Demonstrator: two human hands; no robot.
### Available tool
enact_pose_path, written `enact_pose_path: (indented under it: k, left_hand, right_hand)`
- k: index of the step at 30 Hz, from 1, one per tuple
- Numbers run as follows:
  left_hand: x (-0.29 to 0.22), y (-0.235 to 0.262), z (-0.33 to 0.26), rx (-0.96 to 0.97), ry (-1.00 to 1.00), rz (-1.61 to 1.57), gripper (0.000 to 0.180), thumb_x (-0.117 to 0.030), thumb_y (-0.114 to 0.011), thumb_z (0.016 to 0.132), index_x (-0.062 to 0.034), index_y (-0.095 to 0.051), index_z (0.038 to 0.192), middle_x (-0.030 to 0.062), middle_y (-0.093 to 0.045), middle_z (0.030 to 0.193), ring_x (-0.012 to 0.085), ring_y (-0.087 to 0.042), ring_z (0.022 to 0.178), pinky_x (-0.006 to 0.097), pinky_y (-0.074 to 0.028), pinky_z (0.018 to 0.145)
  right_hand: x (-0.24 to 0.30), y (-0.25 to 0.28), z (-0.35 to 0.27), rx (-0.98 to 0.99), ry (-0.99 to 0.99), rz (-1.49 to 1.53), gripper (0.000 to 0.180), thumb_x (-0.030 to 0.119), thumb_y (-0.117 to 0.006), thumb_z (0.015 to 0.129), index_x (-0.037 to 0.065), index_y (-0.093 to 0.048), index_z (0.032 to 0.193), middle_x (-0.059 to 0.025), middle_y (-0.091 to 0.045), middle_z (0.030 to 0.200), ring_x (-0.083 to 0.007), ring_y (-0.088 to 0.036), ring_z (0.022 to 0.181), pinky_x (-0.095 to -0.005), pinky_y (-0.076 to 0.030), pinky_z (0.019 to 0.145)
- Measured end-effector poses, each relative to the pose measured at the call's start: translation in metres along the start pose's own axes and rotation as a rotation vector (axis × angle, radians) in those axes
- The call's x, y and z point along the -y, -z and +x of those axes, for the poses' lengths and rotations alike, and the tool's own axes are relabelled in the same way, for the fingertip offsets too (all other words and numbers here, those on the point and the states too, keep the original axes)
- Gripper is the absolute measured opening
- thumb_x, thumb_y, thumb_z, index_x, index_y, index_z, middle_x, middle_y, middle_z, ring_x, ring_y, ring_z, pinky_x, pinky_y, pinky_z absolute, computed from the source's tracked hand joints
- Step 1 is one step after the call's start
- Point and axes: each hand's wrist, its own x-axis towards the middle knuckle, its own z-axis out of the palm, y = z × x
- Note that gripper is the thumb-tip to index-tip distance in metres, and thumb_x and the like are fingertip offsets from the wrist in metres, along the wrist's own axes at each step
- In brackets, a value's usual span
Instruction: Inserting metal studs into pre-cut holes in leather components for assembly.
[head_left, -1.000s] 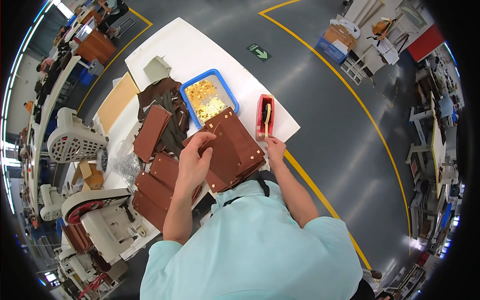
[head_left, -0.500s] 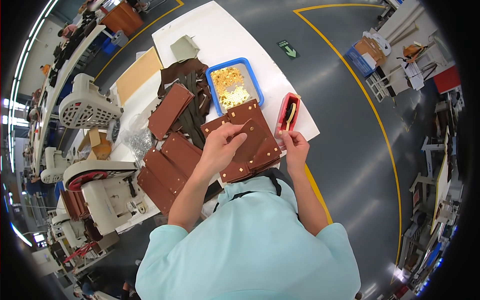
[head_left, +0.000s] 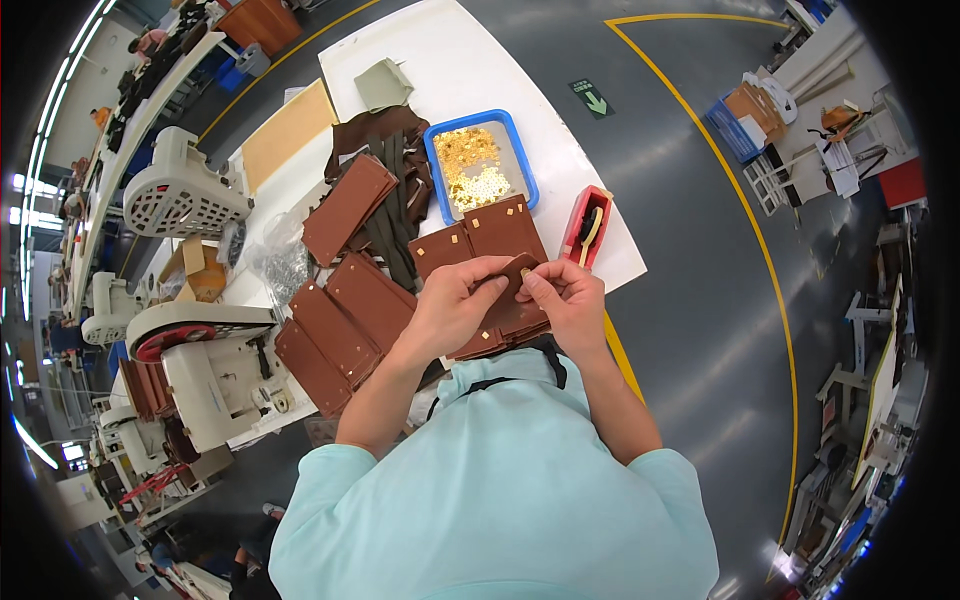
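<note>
My left hand grips a small brown leather piece between thumb and fingers, above a stack of brown leather panels dotted with small gold squares. Meeting it from the right, my right hand pinches at the piece's upper edge, by a tiny gold-coloured spot. What lies between those fingertips is too small to tell. Just beyond the right hand stands a red tape dispenser. Behind the stack is a blue-rimmed tray holding many small gold pieces.
Left of my hands lie more brown leather panels, dark strips and a clear plastic bag. White machines line the left side. The white table ends at the right, where grey floor with a yellow line begins.
My right hand has left the tape dispenser and come leftward to the leather piece. My left hand keeps hold of that piece, now turned and drawn in closer. The whole view has shifted slightly.
</note>
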Motion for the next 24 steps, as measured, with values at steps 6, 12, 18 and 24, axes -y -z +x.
enact_pose_path:
  k: [6, 12, 18, 24]
  left_hand:
    - [0.001, 0.001, -0.002, -0.024, -0.032, 0.027, 0.026, -0.003, -0.055, 0.094, 0.0005, -0.065, 0.118, 0.0074, -0.071, 0.097, 0.0110, -0.065, 0.087, 0.026, -0.052, 0.078]
    - [0.000, 0.001, 0.000, -0.030, -0.049, 0.096, 0.026, -0.003, -0.056, 0.093, 0.0006, -0.065, 0.117, 0.0095, -0.072, 0.097, 0.0131, -0.068, 0.087, 0.027, -0.053, 0.078]
    - [-0.002, 0.002, -0.001, -0.051, -0.070, 0.166, 0.024, -0.004, -0.057, 0.092, -0.0004, -0.067, 0.114, 0.0106, -0.073, 0.096, 0.0127, -0.068, 0.086, 0.027, -0.053, 0.078]
    - [0.005, 0.013, 0.000, 0.011, -0.042, 0.017, 0.024, -0.003, -0.056, 0.092, 0.0008, -0.067, 0.113, 0.0059, -0.072, 0.095, 0.0116, -0.067, 0.086, 0.025, -0.052, 0.077]
  right_hand:
    - [0.000, 0.000, 0.004, 0.017, 0.028, -0.011, 0.008, 0.005, -0.064, 0.092, -0.003, -0.063, 0.092, -0.0071, -0.067, 0.082, -0.0124, -0.067, 0.074, -0.0249, -0.057, 0.069]
    - [0.000, 0.001, 0.006, 0.007, 0.012, -0.042, 0.008, 0.004, -0.064, 0.092, -0.003, -0.063, 0.092, -0.0071, -0.068, 0.082, -0.0121, -0.067, 0.074, -0.0241, -0.056, 0.071]
    - [0.004, -0.002, 0.008, -0.022, 0.005, 0.003, 0.010, 0.005, -0.067, 0.090, -0.003, -0.064, 0.086, -0.0070, -0.068, 0.078, -0.0119, -0.067, 0.068, -0.0237, -0.056, 0.065]
    - [0.014, 0.007, 0.012, -0.051, -0.131, -0.275, 0.017, 0.012, -0.075, 0.085, -0.002, -0.066, 0.080, -0.0059, -0.066, 0.071, -0.0086, -0.061, 0.056, -0.0214, -0.052, 0.054]
